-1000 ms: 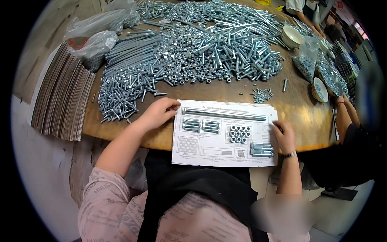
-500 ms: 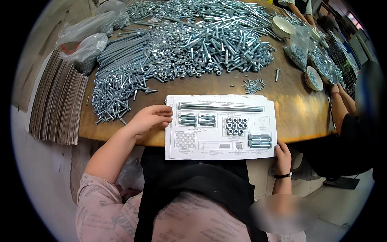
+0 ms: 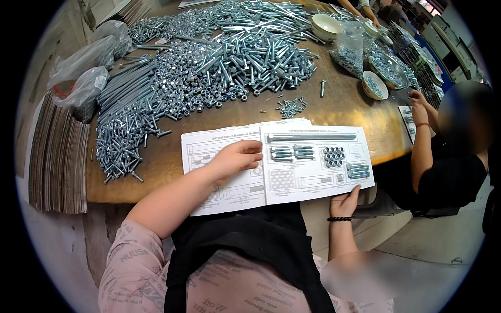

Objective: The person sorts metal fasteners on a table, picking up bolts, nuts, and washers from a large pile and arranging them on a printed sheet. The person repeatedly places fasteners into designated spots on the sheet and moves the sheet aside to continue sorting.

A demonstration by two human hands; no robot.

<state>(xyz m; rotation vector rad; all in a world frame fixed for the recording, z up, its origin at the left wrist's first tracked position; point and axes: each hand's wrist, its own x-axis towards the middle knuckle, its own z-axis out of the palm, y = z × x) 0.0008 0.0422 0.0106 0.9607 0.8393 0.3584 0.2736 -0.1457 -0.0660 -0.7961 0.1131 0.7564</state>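
Observation:
My right hand (image 3: 344, 202) grips a white hardware card (image 3: 334, 189) at its lower edge, thumb near the front and fingers beneath. On that card lie a long metal rod (image 3: 313, 137), short bolts (image 3: 282, 153), a cluster of nuts (image 3: 334, 156) and a group of thicker bolts (image 3: 358, 170); printed outlines fill other areas. My left hand (image 3: 237, 156) is over a stack of printed sheets (image 3: 201, 136), fingers stretched toward the card's left edge, seemingly holding nothing. Its thumb is hidden.
A large heap of bolts (image 3: 266, 57), nuts (image 3: 180, 78) and rods (image 3: 128, 86) covers the table. Stacked cardboard (image 3: 57, 156) and plastic bags (image 3: 86, 88) stand left. At right are bowls (image 3: 374, 86), a bag of small parts (image 3: 348, 52) and a co-worker's hands (image 3: 419, 107).
The hardware card has moved right, exposing the printed stack at its left. My left hand has moved right over the stack. The view has shifted, and the co-worker's hands are now raised together.

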